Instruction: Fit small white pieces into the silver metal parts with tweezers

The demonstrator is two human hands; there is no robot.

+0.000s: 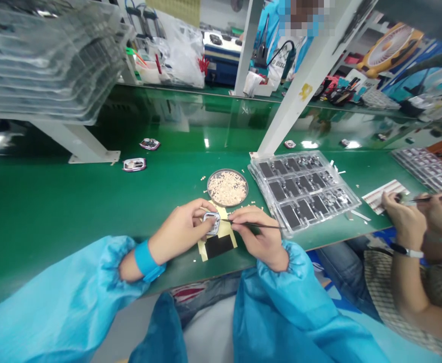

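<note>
My left hand pinches a small silver rounded-square watch case above the bench. In my right hand is a pair of dark tweezers, its tip at the right edge of the case. Beneath both lies a yellow sheet bearing a black rectangle. Just beyond my hands stands a round dish full of tiny pale pieces, with a few scattered around it. What sits inside the case is too small to make out.
Right of the dish is a stack of clear trays with dark screen parts. Two similar cases lie at back left. White posts hold a shelf, and clear trays are piled upper left. A co-worker's hands work at far right.
</note>
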